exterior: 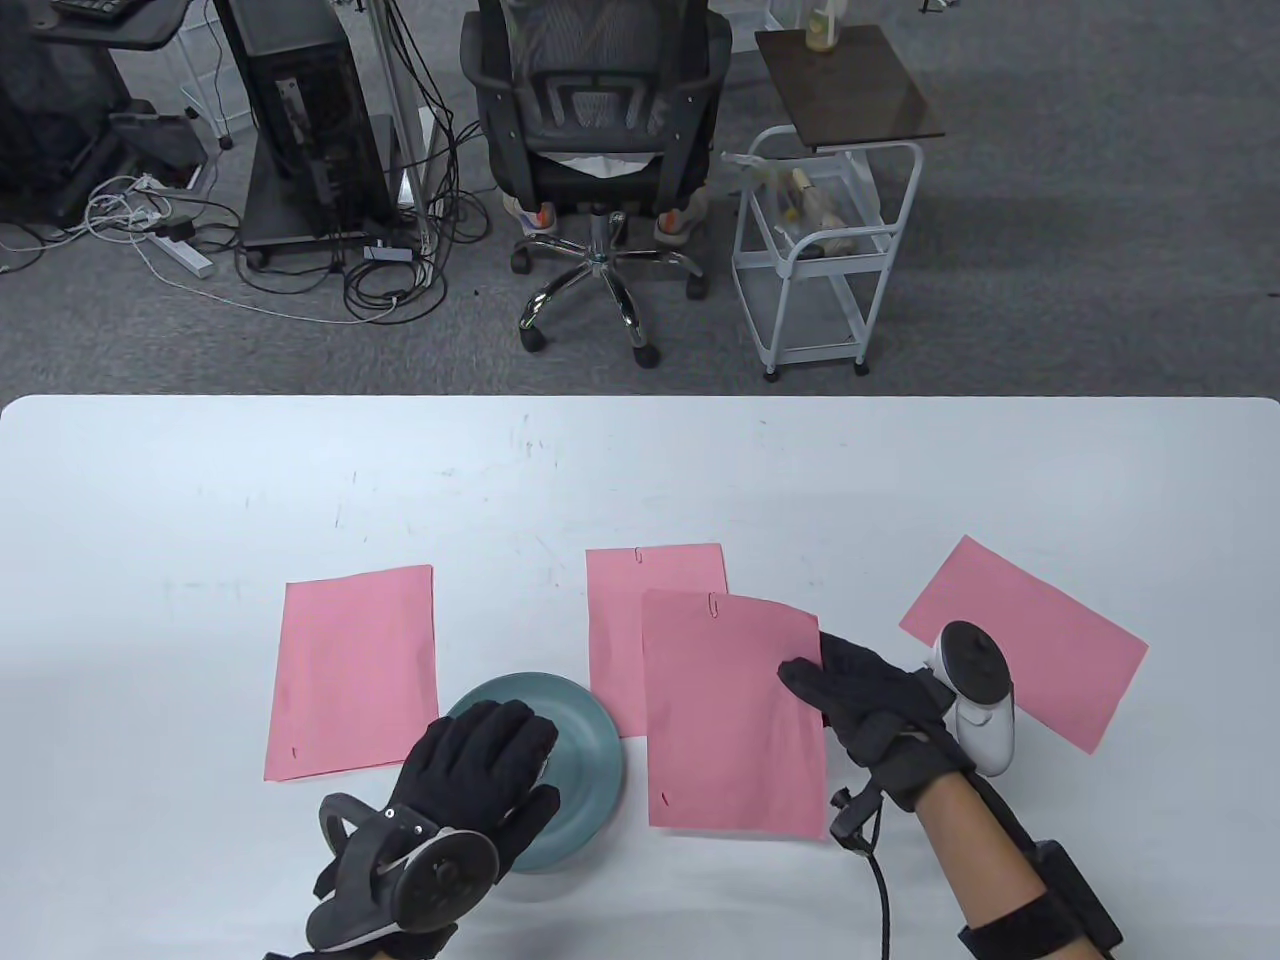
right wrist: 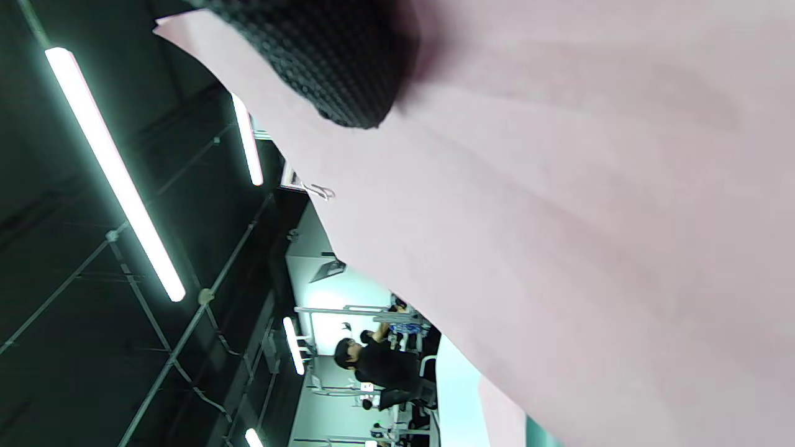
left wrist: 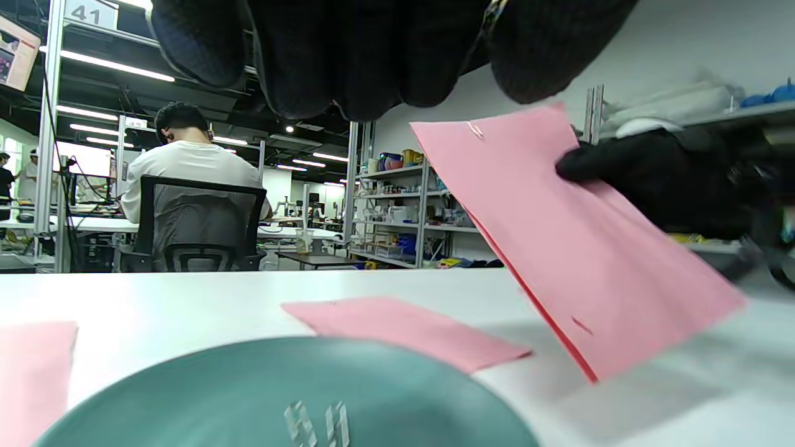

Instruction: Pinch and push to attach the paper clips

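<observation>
My right hand [exterior: 880,705] pinches the right edge of a clipped pink sheet [exterior: 730,710], lifting it off the surface [exterior: 640,470] just right of the plate [exterior: 590,745]; my left hand [exterior: 470,770] hovers over the plate, fingers relaxed, holding nothing, above two clips [left wrist: 317,424]

The table view looks down on the tabletop [exterior: 200,480] from above. The left wrist view skims low across it; the right wrist view lies sideways, close beneath the lifted pink sheet [right wrist: 590,248], which all three share.
</observation>
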Motion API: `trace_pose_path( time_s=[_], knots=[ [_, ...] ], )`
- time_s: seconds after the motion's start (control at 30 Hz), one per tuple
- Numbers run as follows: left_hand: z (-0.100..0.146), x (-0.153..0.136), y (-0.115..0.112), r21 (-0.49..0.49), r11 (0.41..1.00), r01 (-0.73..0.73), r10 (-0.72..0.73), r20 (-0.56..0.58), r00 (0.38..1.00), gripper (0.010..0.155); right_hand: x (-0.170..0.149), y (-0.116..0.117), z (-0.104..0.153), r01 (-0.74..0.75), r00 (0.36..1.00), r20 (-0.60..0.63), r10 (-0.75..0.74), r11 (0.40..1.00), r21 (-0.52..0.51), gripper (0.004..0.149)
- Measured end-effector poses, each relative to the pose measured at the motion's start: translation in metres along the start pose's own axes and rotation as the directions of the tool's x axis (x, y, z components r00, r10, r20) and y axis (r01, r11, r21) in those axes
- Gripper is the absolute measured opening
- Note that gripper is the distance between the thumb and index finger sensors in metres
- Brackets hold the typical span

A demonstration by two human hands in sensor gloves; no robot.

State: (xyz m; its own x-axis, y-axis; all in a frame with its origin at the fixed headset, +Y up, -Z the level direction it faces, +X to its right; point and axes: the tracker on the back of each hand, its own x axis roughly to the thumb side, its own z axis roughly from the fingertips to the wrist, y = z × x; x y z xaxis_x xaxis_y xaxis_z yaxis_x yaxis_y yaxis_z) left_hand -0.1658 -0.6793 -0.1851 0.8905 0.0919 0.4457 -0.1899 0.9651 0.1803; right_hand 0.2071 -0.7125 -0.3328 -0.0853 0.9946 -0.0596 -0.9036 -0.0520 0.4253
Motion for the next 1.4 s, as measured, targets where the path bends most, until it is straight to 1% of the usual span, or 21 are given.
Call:
trace_pose_path(
  time_s=[0.07, 0.1, 0.17, 0.2, 0.23, 0.3, 0.43, 0.6, 0.67, 0.77, 0.97, 1.17, 1.4],
  knots=[
    [0.001, -0.005, -0.011, -0.009, 1.0, -0.001, 0.0, -0.009, 1.0, 0.06, 0.001, -0.002, -0.015, 0.002, 1.0, -0.015, -0.002, 1.0, -0.016, 0.043],
    [0.001, -0.007, -0.016, -0.026, 0.999, -0.018, 0.018, -0.021, 1.0, 0.06, 0.001, -0.004, -0.025, -0.003, 1.0, -0.029, 0.002, 0.999, -0.035, 0.043],
    [0.0, -0.008, -0.018, -0.078, 0.997, -0.021, 0.019, -0.026, 0.999, 0.061, -0.002, -0.007, -0.043, -0.009, 0.999, -0.048, 0.006, 0.998, -0.061, 0.043],
    [0.001, -0.009, -0.018, -0.046, 0.999, -0.004, 0.002, -0.031, 1.0, 0.061, -0.005, -0.01, -0.053, -0.003, 0.998, -0.07, -0.002, 0.997, -0.071, 0.043],
    [0.001, -0.01, -0.018, -0.036, 0.999, 0.015, -0.017, -0.04, 0.999, 0.06, -0.009, -0.011, -0.061, 0.007, 0.996, -0.089, -0.014, 0.997, -0.078, 0.043],
    [0.0, -0.012, -0.018, -0.049, 0.997, 0.052, -0.055, -0.051, 0.997, 0.06, -0.019, -0.015, -0.078, 0.041, 0.989, -0.141, -0.052, 0.996, -0.078, 0.043],
    [-0.001, -0.017, -0.019, -0.046, 0.997, 0.067, -0.071, -0.079, 0.994, 0.061, -0.037, -0.016, -0.101, 0.058, 0.972, -0.222, -0.077, 0.994, -0.093, 0.043],
    [-0.001, -0.018, -0.019, -0.049, 0.996, 0.075, -0.079, -0.085, 0.993, 0.061, -0.051, -0.016, -0.121, 0.052, 0.957, -0.281, -0.076, 0.994, -0.093, 0.043],
    [-0.001, -0.018, -0.019, -0.057, 0.995, 0.08, -0.085, -0.089, 0.992, 0.061, -0.053, -0.016, -0.125, 0.066, 0.949, -0.301, -0.089, 0.994, -0.089, 0.043],
    [-0.002, -0.018, -0.019, -0.069, 0.994, 0.081, -0.087, -0.093, 0.992, 0.061, -0.059, -0.012, -0.13, 0.072, 0.939, -0.334, -0.083, 0.996, -0.044, 0.044],
    [-0.003, -0.018, -0.018, -0.08, 0.992, 0.096, -0.103, -0.096, 0.99, 0.06, -0.069, -0.003, -0.139, 0.095, 0.926, -0.364, -0.098, 0.995, -0.026, 0.044],
    [-0.004, -0.019, -0.018, -0.089, 0.992, 0.092, -0.101, -0.1, 0.99, 0.061, -0.072, 0.003, -0.144, 0.049, 0.913, -0.403, -0.054, 0.999, -0.023, 0.047],
    [-0.004, -0.019, -0.018, -0.09, 0.991, 0.095, -0.104, -0.102, 0.989, 0.061, -0.063, 0.0, -0.138, -0.044, 0.916, -0.4, 0.019, 0.998, -0.052, 0.055]
  ],
)
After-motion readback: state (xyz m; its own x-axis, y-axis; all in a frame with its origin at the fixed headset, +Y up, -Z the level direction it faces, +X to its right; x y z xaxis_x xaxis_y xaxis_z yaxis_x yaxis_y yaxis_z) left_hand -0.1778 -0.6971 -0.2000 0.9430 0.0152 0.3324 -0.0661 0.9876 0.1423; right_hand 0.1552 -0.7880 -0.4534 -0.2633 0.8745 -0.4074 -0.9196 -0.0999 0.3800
